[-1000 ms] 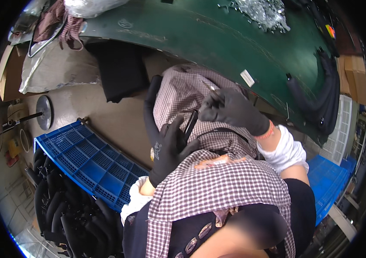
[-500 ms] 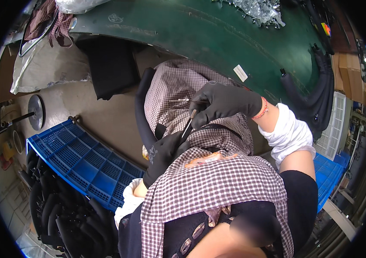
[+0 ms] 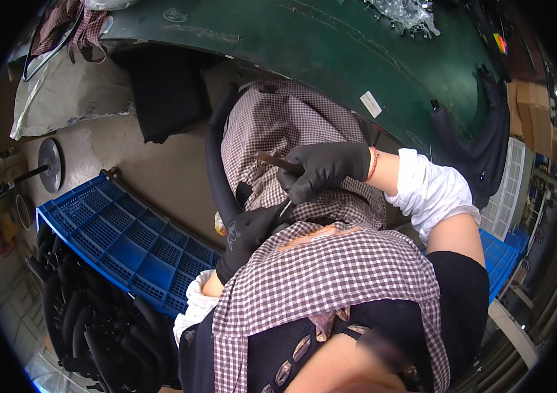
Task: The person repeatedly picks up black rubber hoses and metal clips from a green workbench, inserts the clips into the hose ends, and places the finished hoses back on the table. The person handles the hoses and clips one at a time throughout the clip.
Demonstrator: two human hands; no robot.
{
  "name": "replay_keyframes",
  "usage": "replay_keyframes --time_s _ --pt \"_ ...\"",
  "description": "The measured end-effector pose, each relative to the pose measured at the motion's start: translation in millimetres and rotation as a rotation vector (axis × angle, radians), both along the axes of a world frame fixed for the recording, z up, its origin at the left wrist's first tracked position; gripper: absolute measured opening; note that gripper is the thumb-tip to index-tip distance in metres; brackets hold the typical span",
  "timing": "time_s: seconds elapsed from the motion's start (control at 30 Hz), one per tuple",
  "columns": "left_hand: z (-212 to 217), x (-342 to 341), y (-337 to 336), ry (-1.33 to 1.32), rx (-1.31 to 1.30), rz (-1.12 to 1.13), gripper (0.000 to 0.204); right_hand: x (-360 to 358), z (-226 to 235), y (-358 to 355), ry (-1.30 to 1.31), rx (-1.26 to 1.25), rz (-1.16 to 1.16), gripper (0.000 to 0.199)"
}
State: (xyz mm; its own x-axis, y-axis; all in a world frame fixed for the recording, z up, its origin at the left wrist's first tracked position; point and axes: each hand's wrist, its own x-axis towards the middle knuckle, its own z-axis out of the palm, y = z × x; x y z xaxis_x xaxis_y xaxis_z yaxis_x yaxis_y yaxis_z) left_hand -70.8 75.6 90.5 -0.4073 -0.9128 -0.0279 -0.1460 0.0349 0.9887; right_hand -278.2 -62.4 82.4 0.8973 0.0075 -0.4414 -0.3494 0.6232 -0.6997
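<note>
My right hand (image 3: 327, 170), in a black glove, is closed round a tool with a dark brown handle (image 3: 277, 162), whose end sticks out to the left. Below that fist a thin shiny metal rod (image 3: 285, 208) runs down toward my left hand (image 3: 251, 234); whether it belongs to the tool cannot be made out. My left hand, also gloved in black, is curled at the lower end of a curved black padded tube (image 3: 218, 154). That tube rises along the left side of my checked apron (image 3: 331, 281). The left fingertips are partly hidden.
Ahead stands a green table (image 3: 259, 39) with a white label (image 3: 371, 104), a clear plastic bag (image 3: 409, 16) and black padded tubes (image 3: 478, 134). At left, a blue crate (image 3: 121, 239) leans by a heap of similar black tubes (image 3: 102, 321). A black box (image 3: 168, 98) stands under the table.
My right hand has turned and come lower and nearer to me; the brown handle now shows beyond its fingers. My left hand has stayed about where it was.
</note>
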Motion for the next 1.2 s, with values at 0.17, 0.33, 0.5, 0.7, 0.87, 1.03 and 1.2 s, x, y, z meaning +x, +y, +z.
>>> replay_keyframes --time_s 0.17,0.33,0.5,0.7,0.87,1.03,1.2 --pt "15 0 -3 0.026 0.136 0.081 0.033 -23 45 -16 0.259 -0.824 -0.044 0.041" --pt "18 -4 -3 -0.102 0.105 0.094 0.031 -51 75 -17 0.104 -1.38 -0.068 0.015" --pt "-5 -2 0 -0.074 0.063 0.025 0.03 -48 87 -18 0.138 -1.512 0.019 0.012" --pt "3 -1 1 -0.077 0.066 0.04 0.032 -41 94 -27 0.063 -1.587 0.082 0.006" --pt "7 -4 2 -0.116 0.059 0.063 0.033 -28 98 -30 -0.009 -1.606 0.161 0.005" --pt "10 -6 3 -0.142 0.048 0.067 0.034 -18 96 -22 -0.048 -1.644 0.238 0.013" --pt "11 -4 1 -0.162 0.016 0.05 0.034 -19 103 -30 -0.026 -1.522 0.279 0.008"
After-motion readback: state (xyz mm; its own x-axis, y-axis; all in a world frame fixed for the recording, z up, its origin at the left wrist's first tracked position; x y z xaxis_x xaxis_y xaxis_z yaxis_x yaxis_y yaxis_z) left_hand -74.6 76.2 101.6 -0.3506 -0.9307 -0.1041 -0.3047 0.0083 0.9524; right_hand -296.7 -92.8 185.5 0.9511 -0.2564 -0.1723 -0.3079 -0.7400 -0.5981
